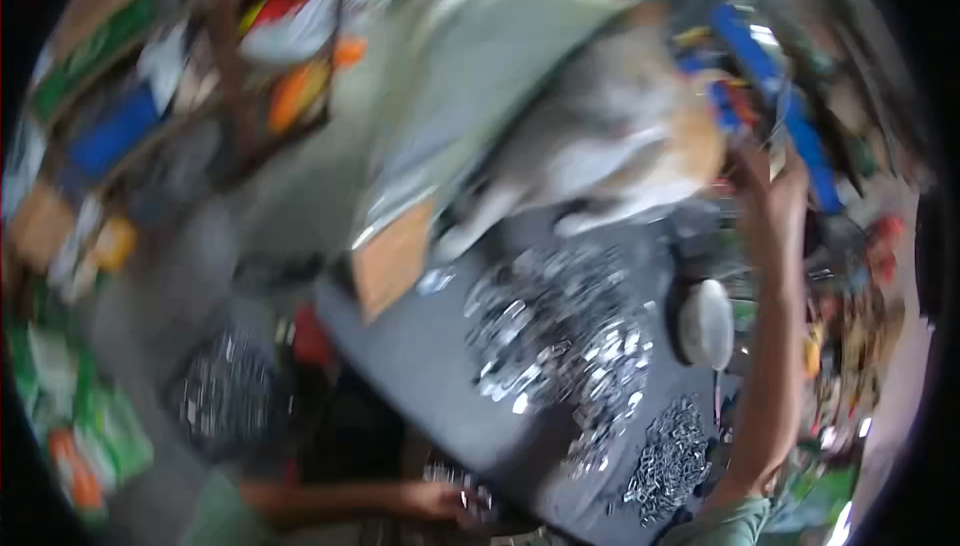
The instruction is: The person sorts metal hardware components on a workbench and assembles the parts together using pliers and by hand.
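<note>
Cat (600, 111) could kick the shiny metal bits (560, 346), center, off the table (415, 361).
Left hand (435, 500), bottom, and right hand (768, 178), upper right, look blurry; I can't tell their grips.

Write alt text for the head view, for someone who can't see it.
Blurred fisheye view: a person's right hand reaches toward blurred blue and red items beyond a dark grey table, the left hand low beside its edge. What looks like a white, grey and orange cat is behind a heap of small shiny metal pieces.
</note>
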Tool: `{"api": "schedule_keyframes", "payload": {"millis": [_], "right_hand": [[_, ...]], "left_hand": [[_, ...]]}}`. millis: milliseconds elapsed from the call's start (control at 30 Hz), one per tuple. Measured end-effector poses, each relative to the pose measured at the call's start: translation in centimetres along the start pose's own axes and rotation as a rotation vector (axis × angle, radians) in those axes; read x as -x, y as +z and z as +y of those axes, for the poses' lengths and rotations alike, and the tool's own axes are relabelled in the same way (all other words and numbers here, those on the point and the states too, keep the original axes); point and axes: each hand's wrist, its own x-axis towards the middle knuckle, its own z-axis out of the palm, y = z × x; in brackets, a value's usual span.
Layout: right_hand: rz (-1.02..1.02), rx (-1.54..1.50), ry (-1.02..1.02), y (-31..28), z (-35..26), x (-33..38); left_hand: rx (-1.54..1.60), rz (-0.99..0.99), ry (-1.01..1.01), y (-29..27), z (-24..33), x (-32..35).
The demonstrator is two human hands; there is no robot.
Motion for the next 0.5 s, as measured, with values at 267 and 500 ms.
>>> {"api": "schedule_keyframes", "payload": {"millis": [267,500], "right_hand": [[-0.206,0.248,-0.528,3.7,3.5,-12.5],[-0.247,0.472,-0.269,7.0,7.2,-4.7]], "left_hand": [[0.426,1.096,0.142,-5.2,-3.8,18.7],[0.197,1.804,-0.218,-26.5,-26.5,22.5]]}}
